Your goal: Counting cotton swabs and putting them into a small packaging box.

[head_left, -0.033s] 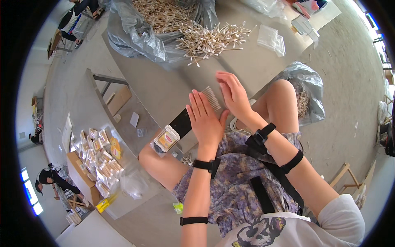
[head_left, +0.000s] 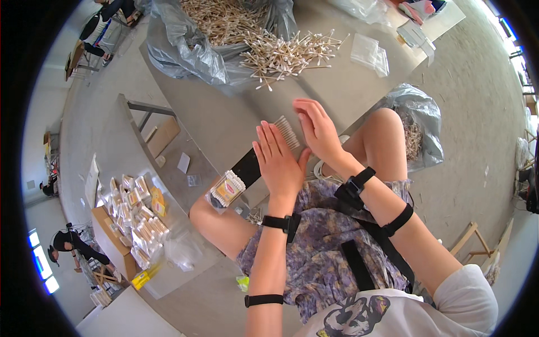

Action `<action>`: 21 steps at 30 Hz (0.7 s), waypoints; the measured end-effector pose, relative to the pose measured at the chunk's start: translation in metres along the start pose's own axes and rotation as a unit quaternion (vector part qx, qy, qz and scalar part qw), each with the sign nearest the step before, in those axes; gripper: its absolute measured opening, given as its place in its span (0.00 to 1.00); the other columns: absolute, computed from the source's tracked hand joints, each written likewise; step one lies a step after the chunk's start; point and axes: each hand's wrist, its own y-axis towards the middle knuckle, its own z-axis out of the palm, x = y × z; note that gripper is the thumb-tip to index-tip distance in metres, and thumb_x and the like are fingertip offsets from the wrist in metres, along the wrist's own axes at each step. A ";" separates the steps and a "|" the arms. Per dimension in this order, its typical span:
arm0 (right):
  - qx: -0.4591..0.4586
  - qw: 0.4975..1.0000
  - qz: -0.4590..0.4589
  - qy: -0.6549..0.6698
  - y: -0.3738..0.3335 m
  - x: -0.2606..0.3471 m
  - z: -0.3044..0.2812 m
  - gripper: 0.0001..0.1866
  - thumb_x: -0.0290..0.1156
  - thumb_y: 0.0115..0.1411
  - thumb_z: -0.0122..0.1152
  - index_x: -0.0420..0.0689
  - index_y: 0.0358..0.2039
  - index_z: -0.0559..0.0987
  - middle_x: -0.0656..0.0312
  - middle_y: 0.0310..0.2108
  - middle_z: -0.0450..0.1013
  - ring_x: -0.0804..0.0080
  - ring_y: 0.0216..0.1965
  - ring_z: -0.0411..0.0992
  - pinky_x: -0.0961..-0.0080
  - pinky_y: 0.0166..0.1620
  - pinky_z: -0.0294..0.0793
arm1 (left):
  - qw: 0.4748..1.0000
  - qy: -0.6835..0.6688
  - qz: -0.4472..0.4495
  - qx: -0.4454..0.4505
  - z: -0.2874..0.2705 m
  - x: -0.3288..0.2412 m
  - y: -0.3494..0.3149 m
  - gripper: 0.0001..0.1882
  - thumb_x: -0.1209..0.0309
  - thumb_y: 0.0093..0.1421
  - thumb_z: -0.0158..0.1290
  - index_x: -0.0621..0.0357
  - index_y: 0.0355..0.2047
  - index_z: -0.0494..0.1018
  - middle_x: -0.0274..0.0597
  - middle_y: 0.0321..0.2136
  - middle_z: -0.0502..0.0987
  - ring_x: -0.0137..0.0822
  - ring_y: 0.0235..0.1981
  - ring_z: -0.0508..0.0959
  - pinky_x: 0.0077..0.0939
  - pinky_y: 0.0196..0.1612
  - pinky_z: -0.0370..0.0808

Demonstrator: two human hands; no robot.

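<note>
My left hand [head_left: 279,168] lies flat with its fingers stretched out over a black strip [head_left: 247,168] by the table edge. Just past its fingertips shows a neat row of cotton swabs [head_left: 287,132]; the palm hides the rest. To the right of that row, my right hand [head_left: 321,133] is held edge-on, fingers loosely bent and nothing seen in them. A clear pack of cotton swabs [head_left: 227,189] with a yellow and white label rests at the strip's near left end, above my thigh.
A grey plastic bag [head_left: 188,53] spills loose cotton swabs [head_left: 292,53] onto the table [head_left: 247,106]. Small clear bags [head_left: 368,49] lie farther right. Several filled packs [head_left: 137,216] and a cardboard box [head_left: 112,238] occupy the left table. Another swab-filled bag [head_left: 424,106] stands beside my right knee.
</note>
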 end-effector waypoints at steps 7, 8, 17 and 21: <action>0.022 0.988 -0.088 -0.125 0.011 -0.007 0.000 0.10 0.18 0.56 0.53 0.42 0.38 0.76 0.56 0.44 0.73 0.53 0.47 0.72 0.62 0.51 0.73 | 0.999 0.028 -0.015 -0.031 0.005 0.000 0.013 0.47 0.46 0.64 0.50 0.75 0.67 0.51 0.63 0.70 0.51 0.56 0.72 0.50 0.52 0.71 0.49; 0.019 0.987 -0.093 -0.126 0.011 -0.007 0.000 0.08 0.17 0.54 0.54 0.42 0.34 0.76 0.57 0.44 0.73 0.54 0.47 0.72 0.62 0.51 0.73 | 0.999 0.029 -0.017 -0.030 0.005 0.000 0.013 0.47 0.46 0.64 0.50 0.75 0.67 0.51 0.63 0.70 0.51 0.56 0.72 0.50 0.52 0.71 0.49; 0.022 0.978 -0.137 -0.154 0.009 -0.008 -0.002 0.03 0.19 0.52 0.56 0.43 0.27 0.74 0.60 0.42 0.74 0.58 0.46 0.72 0.63 0.52 0.72 | 0.998 0.000 -0.025 -0.062 0.005 0.000 0.012 0.44 0.48 0.62 0.53 0.69 0.66 0.56 0.57 0.68 0.58 0.51 0.71 0.55 0.53 0.71 0.49; 0.020 0.978 -0.139 -0.152 0.009 -0.010 -0.001 0.03 0.20 0.51 0.56 0.43 0.26 0.74 0.61 0.42 0.74 0.58 0.46 0.72 0.63 0.51 0.72 | 0.997 -0.012 -0.023 -0.076 0.005 0.001 0.010 0.45 0.47 0.61 0.53 0.69 0.67 0.54 0.57 0.69 0.56 0.51 0.71 0.54 0.53 0.71 0.49</action>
